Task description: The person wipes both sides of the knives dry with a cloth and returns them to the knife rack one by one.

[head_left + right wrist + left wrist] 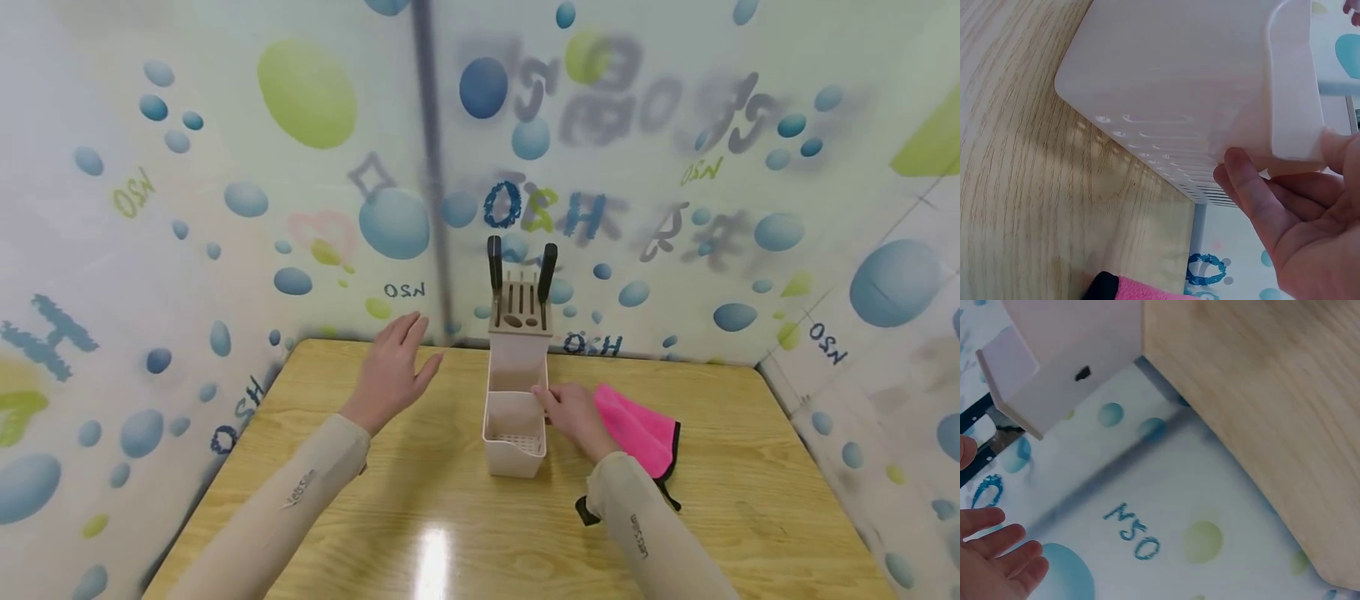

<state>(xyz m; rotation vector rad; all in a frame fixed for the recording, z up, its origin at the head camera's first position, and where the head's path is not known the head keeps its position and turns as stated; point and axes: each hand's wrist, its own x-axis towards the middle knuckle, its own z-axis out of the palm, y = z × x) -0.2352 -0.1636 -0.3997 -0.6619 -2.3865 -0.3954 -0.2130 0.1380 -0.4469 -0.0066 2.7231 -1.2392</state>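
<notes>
A white plastic knife and utensil holder (pixel 513 460) stands upright on the wooden table, its two open compartments facing me. Two black-handled knives, a left one (pixel 495 265) and a right one (pixel 548 271), are in the slotted grey-brown top (pixel 521 321). My right hand (pixel 576 415) pinches the holder's right side wall; in the right wrist view, the thumb is at the rim and the fingers lie against the slotted outside (pixel 1166 81). Apart from the holder on its left, my left hand (pixel 392 371) is raised in the air with fingers extended, holding nothing.
A pink cloth (pixel 637 429) with black edging lies on the table (pixel 420 492), right of the holder and partly behind my right forearm. Patterned wall sheeting (pixel 393 223) rises behind the table and on both sides.
</notes>
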